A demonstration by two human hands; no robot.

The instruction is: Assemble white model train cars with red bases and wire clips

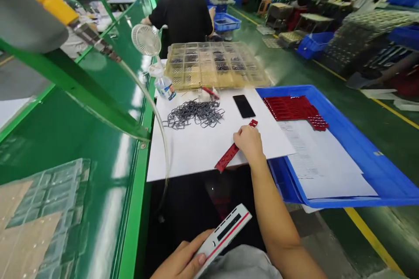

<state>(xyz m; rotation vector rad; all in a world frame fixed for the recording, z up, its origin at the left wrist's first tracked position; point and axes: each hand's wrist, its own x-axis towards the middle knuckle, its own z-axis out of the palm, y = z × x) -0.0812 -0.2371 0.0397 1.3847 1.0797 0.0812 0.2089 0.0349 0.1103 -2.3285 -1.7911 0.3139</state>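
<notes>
while on a green workbench (pixel 70 148), a white sheet (pixel 183 157) under the right hand (pixel 248 143)

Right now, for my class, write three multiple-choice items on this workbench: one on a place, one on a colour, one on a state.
1. Where does the black smartphone lie?
A on the white sheet
B in the blue tray
C on the floor

2. What colour is the perforated plastic strip under the right hand?
A green
B red
C blue

3. What is the left hand doing?
A touching the desk fan
B lying open and empty
C gripping a white bar

Answers:
1 A, the phone rests flat on the sheet.
2 B, the strip shows red.
3 C, the fingers wrap the bar.
</notes>
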